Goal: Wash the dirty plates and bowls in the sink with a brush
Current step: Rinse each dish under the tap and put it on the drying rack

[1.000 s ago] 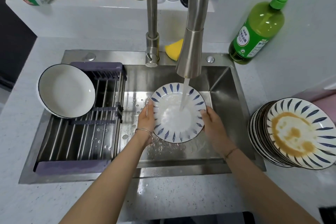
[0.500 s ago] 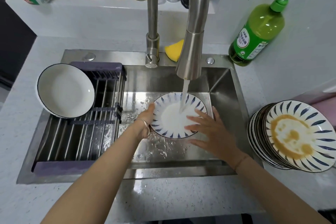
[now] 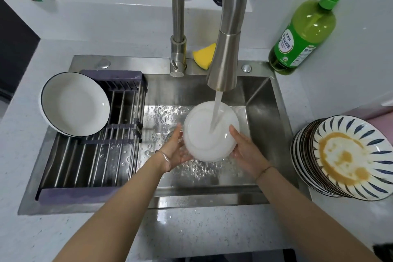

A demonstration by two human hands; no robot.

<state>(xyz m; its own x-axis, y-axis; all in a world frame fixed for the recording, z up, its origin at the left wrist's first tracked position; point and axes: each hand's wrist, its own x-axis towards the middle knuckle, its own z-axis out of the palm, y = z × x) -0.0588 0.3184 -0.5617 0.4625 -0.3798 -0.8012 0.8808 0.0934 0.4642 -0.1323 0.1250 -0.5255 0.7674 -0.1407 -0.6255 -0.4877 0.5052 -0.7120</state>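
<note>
Steel sink [image 3: 265,134] fills the middle of a pale counter [image 3: 191,229]. Over its basin, both hands hold a white plate [image 3: 204,136], underside up, beneath the stream from the faucet [image 3: 225,66]. The left hand [image 3: 176,151] cups its left rim, fingers apparently curled beneath, and the right hand [image 3: 244,153] grips the right rim. Dirty plates [image 3: 348,157] stack on the right.

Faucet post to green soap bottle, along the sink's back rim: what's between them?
Head view: a yellow sponge, partly hidden behind the spout, then a round metal cap set in the sink rim.
</note>
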